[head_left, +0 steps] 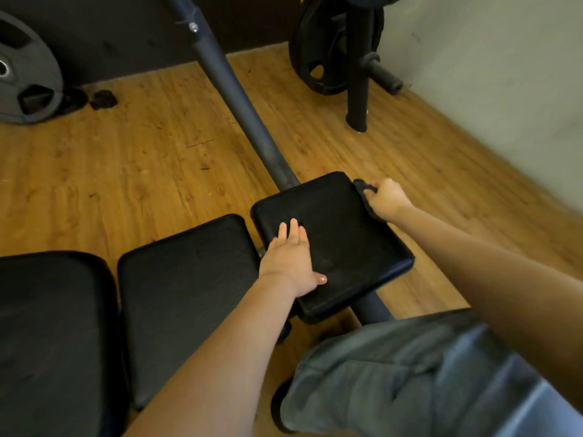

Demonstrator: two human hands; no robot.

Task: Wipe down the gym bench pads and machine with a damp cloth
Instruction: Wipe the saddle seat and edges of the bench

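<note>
Three black bench pads lie in a row: a tilted end pad [344, 241], a middle pad [189, 285] and a near pad [50, 339] at the left edge. My left hand [291, 260] rests flat on the end pad's near-left part, fingers straight. My right hand [386, 198] grips a dark cloth [362, 187] at the end pad's far right edge. Much of the cloth is hidden under the hand. A dark metal frame bar [233, 93] runs from the end pad to the upper left.
A grey weight plate [25, 74] leans at the far left on the wooden floor [126, 171]. A rack post with black plates [334, 48] stands at the back right by a pale wall [489, 74]. My leg in grey shorts [394, 380] is at bottom right.
</note>
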